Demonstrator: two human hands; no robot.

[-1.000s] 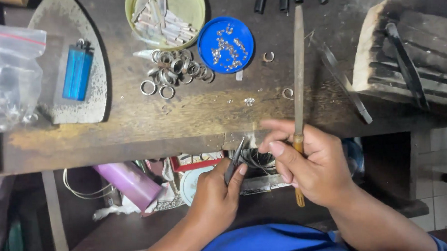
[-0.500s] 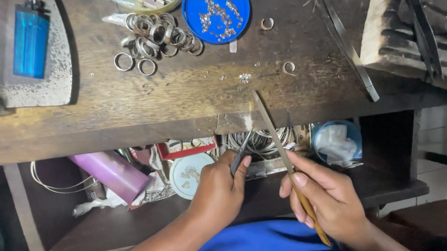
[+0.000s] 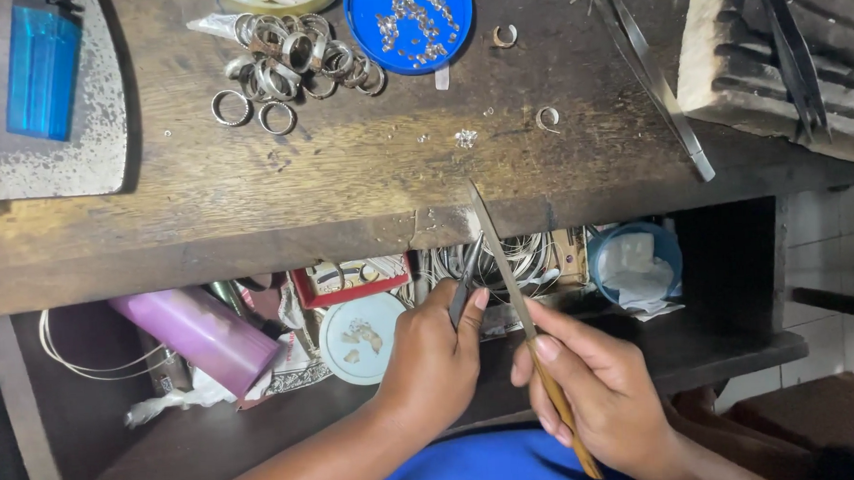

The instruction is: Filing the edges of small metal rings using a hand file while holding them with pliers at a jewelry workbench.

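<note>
My left hand [image 3: 433, 358] is closed around a small dark metal tool [image 3: 466, 278], pliers or a clamp, whose tip points up at the front edge of the wooden bench [image 3: 255, 194]. My right hand [image 3: 598, 395] grips a long thin file [image 3: 499, 256] by its yellow wooden handle. The file's blade slants up to the left, and its tip lies against the bench edge just right of the dark tool. Whatever sits in the tool's tip is too small to make out.
On the bench top lie several metal rings [image 3: 288, 60], a blue dish of small stones [image 3: 408, 18], a blue lighter [image 3: 41, 69], tweezers [image 3: 656, 81] and a wooden block [image 3: 771, 62]. The shelf below holds a purple can [image 3: 196, 338], a white lid [image 3: 359, 337], wire coils [image 3: 527, 255] and a blue cup [image 3: 636, 261].
The file has swung from upright over the bench top down to a slant at the bench edge. Both hands have dropped lower, and the view has shifted so the bench sits higher.
</note>
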